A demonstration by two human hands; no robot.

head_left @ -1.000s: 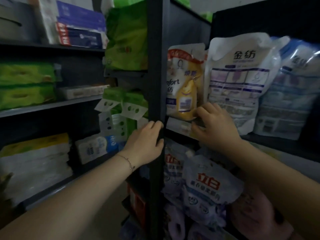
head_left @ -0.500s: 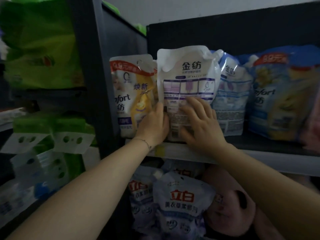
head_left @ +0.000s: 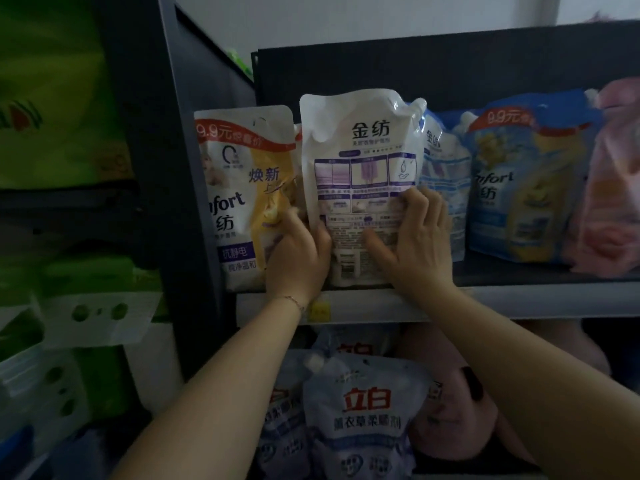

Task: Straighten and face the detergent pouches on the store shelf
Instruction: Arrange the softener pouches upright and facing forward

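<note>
White pouch [head_left: 360, 174] stands upright at the front of the upper shelf [head_left: 519, 301], its printed panel facing outward and its base close to the shelf lip. Its left edge overlaps the yellow-and-white pouch [head_left: 239, 202], which sits just beside the dark upright post [head_left: 180, 168] with little room on that side. Its right edge covers part of a pale blue pouch [head_left: 445, 174] set further back. A darker blue pouch [head_left: 530, 192] and a pink pouch [head_left: 613, 188] follow to the right, touching or overlapping one another. Open space lies above the pouch tops, under the dark back panel.

Left hand [head_left: 298, 258] grips the lower left edge of the white pouch: the thumb lies on the front and the fingers go between it and the yellow-and-white pouch. A thin bracelet [head_left: 294, 301] circles that wrist. Right hand [head_left: 415, 237] holds the lower right side, fingers curled over the right edge and creasing the film, thumb spread across the front. Both forearms rise from below and cross the shelf lip, near a yellow price tag [head_left: 320, 310].

On the lower shelf, a pale pouch with red characters [head_left: 367, 410] leans among others. Green packs [head_left: 52, 98] fill the bay left of the post.
</note>
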